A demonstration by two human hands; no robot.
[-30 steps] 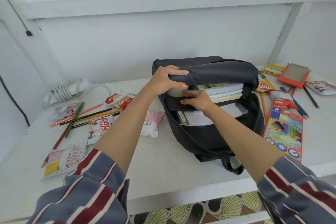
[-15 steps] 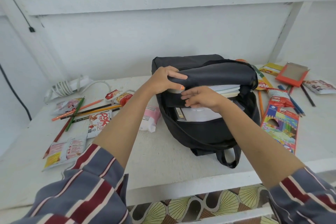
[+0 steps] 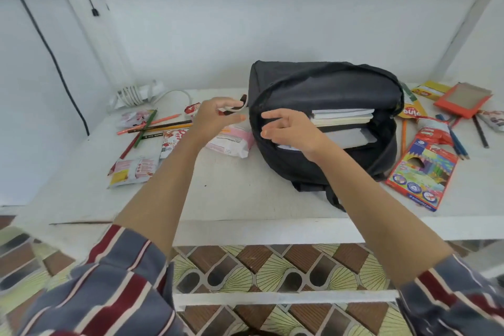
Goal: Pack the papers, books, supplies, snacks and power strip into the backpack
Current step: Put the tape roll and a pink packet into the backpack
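A black backpack stands open on the white table, with books and papers stacked inside. My right hand hovers in front of its opening, fingers spread and holding nothing. My left hand is just left of the bag, above a pink-and-white snack pack, fingers loosely apart and empty. Left of it lie loose pencils, snack packets and a white power strip with its coiled cord.
Right of the bag are a coloured-pencil box, more pencils, snack packs and an open orange box. A wall stands close behind the table. A black cable hangs down the left wall. Patterned floor lies below the table edge.
Both hands have let go of the backpack and pulled back from it; the left moved left over the snacks. The flap now stands open.
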